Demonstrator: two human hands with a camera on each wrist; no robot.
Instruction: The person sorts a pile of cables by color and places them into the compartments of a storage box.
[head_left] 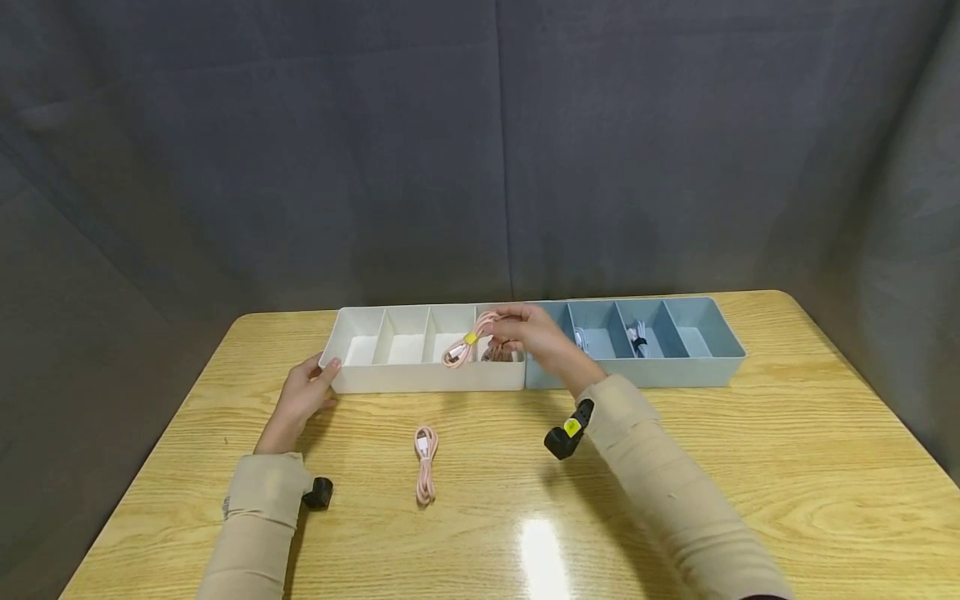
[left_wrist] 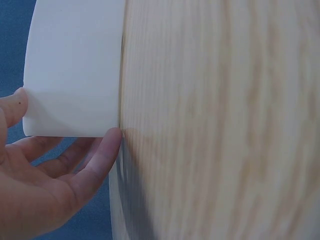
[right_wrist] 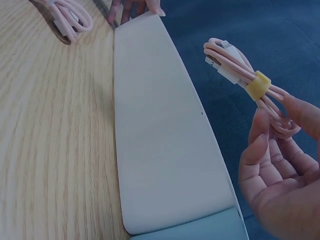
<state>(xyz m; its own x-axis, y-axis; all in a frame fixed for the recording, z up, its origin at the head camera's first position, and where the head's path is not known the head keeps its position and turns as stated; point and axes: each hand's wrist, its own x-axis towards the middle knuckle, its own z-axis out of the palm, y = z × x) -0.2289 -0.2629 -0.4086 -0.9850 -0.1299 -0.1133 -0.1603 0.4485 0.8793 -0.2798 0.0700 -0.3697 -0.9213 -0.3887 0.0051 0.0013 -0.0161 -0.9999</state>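
My right hand (head_left: 534, 333) pinches one end of a coiled pink USB cable (right_wrist: 235, 65) bound with a yellow strap. It holds the cable above the right part of a white divided storage box (head_left: 427, 377). At that box's left end, my left hand (head_left: 302, 393) grips the corner, thumb at the top rim and fingers around the end wall. A dark bundle (head_left: 497, 353) shows in the white box's rightmost compartment, partly hidden by the right hand. Another coiled pink cable (head_left: 425, 467) lies on the table in front of the white box.
A blue-grey divided box (head_left: 660, 372) adjoins the white box's right end. It holds a white cable with a black tie (head_left: 640, 339) and another pale cable (head_left: 581, 339). Behind the wooden table (head_left: 825, 467) hangs a dark curtain (head_left: 375, 167).
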